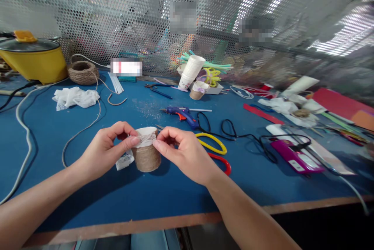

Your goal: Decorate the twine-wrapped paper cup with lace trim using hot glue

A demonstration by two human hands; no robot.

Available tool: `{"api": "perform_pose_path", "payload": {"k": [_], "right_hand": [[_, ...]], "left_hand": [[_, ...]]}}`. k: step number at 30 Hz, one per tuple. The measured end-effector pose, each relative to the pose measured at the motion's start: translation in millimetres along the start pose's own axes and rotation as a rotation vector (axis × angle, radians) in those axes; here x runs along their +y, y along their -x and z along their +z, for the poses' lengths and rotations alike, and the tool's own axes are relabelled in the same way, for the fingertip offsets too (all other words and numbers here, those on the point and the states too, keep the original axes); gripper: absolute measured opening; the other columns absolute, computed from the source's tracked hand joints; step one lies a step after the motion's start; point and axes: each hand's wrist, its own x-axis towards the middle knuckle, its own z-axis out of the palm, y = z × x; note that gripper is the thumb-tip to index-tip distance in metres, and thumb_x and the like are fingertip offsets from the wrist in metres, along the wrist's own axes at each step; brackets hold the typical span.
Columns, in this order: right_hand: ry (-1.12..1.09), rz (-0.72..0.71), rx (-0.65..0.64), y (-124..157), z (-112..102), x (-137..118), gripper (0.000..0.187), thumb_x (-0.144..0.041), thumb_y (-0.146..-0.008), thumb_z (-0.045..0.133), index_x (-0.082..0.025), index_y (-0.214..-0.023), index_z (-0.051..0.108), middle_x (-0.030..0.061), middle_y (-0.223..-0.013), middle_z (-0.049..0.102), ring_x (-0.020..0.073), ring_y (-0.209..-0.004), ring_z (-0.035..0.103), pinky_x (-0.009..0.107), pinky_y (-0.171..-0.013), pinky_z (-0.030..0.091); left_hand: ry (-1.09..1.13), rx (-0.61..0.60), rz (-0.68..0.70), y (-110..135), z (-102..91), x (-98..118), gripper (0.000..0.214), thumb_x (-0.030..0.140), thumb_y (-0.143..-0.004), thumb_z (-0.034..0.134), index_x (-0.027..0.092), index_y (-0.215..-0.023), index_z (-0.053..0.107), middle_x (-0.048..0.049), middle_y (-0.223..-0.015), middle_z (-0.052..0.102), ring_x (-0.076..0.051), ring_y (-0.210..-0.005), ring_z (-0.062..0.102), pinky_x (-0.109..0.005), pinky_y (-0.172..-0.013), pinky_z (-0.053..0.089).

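We list left hand point(104, 148) and right hand point(187, 149), fingertips pinched on white lace point(145, 138), apparently banding a twine-wrapped cup point(148, 160), the next move wanting snug, even tension.

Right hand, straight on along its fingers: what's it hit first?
The twine-wrapped cup, around its white lace band. The right hand has its fingertips right at the cup's edge, probably touching; depth is hard to judge.

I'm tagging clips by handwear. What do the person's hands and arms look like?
The left hand and right hand are ungloved, with no rings showing. The left forearm and right forearm are bare, with no sleeve, watch or bracelet in view.
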Motion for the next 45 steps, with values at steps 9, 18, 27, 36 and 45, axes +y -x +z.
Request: {"api": "perform_pose_path", "payload": {"k": [9,18,27,36,45], "right_hand": [[0.037,-0.034,-0.002,-0.7,-4.4,1.3,0.011,-0.02,-0.079,0.056,-0.017,-0.069,0.052,-0.0032,-0.063,0.052,0.008,-0.055,0.044,0.021,-0.052,0.039],[0.088,-0.316,0.148,-2.2,-5.9,5.9,0.008,-0.024,-0.085,0.056,-0.019,-0.091,0.059,0.0059,-0.099,0.058,0.0164,-0.095,0.057,0.031,-0.084,0.046],[0.036,-0.337,0.07,-3.7,-3.8,7.2,0.01,-0.021,-0.086,0.055,-0.02,-0.076,0.055,0.0032,-0.088,0.059,0.0148,-0.086,0.058,0.03,-0.08,0.047],[0.141,-0.433,0.087,-1.7,-4.4,5.2,0.014,-0.018,-0.088,0.053,-0.02,-0.074,0.054,0.002,-0.082,0.055,0.0137,-0.08,0.055,0.029,-0.076,0.046],[0.169,-0.376,0.035,-1.5,-6.0,2.8,0.017,-0.019,-0.088,0.05,-0.019,-0.072,0.051,0.0011,-0.077,0.054,0.0126,-0.073,0.053,0.027,-0.068,0.045]], "left_hand": [[0.063,-0.001,-0.015,-0.8,0.7,2.9,0.015,0.029,-0.076,0.063,0.017,-0.069,0.06,0.0006,-0.067,0.059,-0.012,-0.062,0.05,-0.023,-0.059,0.04],[0.115,-0.047,-0.024,-1.1,-0.1,1.0,0.016,0.03,-0.078,0.063,0.016,-0.07,0.06,0.0003,-0.068,0.06,-0.012,-0.064,0.051,-0.023,-0.061,0.04],[0.108,-0.114,0.004,-0.2,0.5,5.0,0.02,0.034,-0.076,0.065,0.016,-0.068,0.061,-0.0002,-0.066,0.058,-0.012,-0.062,0.049,-0.023,-0.057,0.04],[0.11,-0.144,0.003,0.3,0.0,6.0,0.019,0.032,-0.077,0.064,0.016,-0.067,0.061,0.0007,-0.064,0.057,-0.012,-0.061,0.047,-0.023,-0.056,0.038],[0.115,-0.148,-0.014,0.1,-0.3,7.1,0.021,0.034,-0.075,0.065,0.016,-0.066,0.06,0.0001,-0.064,0.056,-0.012,-0.061,0.048,-0.023,-0.056,0.039]]}}
